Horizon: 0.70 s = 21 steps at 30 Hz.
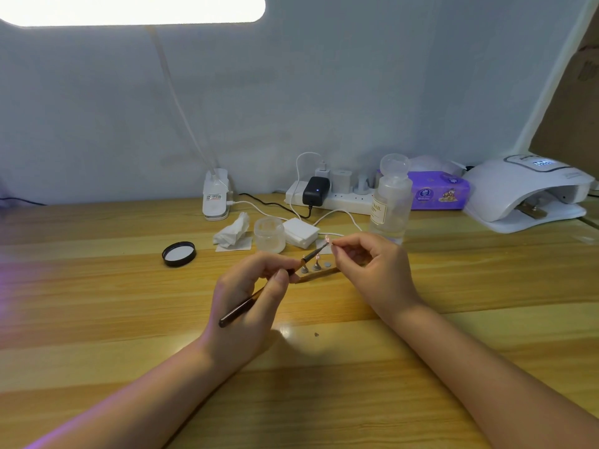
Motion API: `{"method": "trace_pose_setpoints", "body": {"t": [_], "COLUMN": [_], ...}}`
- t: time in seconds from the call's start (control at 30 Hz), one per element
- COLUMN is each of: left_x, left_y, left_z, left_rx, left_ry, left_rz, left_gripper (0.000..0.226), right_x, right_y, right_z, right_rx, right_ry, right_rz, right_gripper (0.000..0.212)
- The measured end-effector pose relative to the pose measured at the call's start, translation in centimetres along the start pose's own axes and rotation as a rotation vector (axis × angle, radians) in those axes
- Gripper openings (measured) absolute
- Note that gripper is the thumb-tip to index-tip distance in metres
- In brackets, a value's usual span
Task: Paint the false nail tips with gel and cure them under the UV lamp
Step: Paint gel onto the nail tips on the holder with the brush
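Surface: a wooden table (129,319) with pale and honey-coloured planks runs up to a white wall; a bright lamp panel (136,8) glows at the upper left.
Left hand: the left hand (249,299) hovers over the middle of the table, forearm coming in from the near left corner. Its thumb and fingers are curled round a dark-handled brush (259,296), which slants up and to the right, the bristle end meeting the nail tip.
Right hand: the right hand (366,264) is raised just right of centre, forearm entering from the near right corner. Thumb and forefinger pinch a small stem that carries the false nail tip (326,240); the other fingers are folded loosely.
Nail tip: small, pale pink and glossy, held above the table between the two hands; detail is too small to tell.
Holder strip: a brown strip (319,274) lies under the hands, with two small stands (310,266) upright on it.
Behind the hands: an open frosted jar (269,234), its black lid (179,253) to the left, a crumpled tissue (231,234), a stack of white pads (300,233) and a clear bottle (390,202).
Far edge: a power strip (330,197) with plugs, and a purple tissue pack (437,191).
Far right corner: the white UV lamp (525,192), its display lit.
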<state>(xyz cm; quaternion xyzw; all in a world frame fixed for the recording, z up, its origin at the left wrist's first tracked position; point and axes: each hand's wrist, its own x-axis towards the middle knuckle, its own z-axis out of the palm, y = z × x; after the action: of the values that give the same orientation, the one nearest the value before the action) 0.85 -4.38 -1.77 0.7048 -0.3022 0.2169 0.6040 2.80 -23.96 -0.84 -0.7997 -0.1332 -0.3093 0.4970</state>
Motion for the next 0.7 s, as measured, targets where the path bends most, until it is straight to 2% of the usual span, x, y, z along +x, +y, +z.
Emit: {"method": "trace_pose_setpoints", "body": {"t": [0.37,0.53,0.7], "left_x": [0.1,0.15,0.15], "left_y": [0.14,0.3,0.35], "left_z": [-0.02,0.2,0.1], "left_rx": [0.022,0.002,0.034], "left_ry": [-0.013,0.029,-0.014], "left_rz": [-0.044,-0.035,-0.034], "left_gripper": [0.021,0.022,0.022], "right_x": [-0.02,-0.05,-0.1], "right_y": [0.14,-0.04,-0.2], "right_z": [-0.02,0.05,0.05], "right_rx": [-0.015,-0.015,0.014], "right_ry": [-0.007,-0.004,-0.031], "right_rz": [-0.002,-0.003,0.039], "right_gripper": [0.013,0.012,0.011]}}
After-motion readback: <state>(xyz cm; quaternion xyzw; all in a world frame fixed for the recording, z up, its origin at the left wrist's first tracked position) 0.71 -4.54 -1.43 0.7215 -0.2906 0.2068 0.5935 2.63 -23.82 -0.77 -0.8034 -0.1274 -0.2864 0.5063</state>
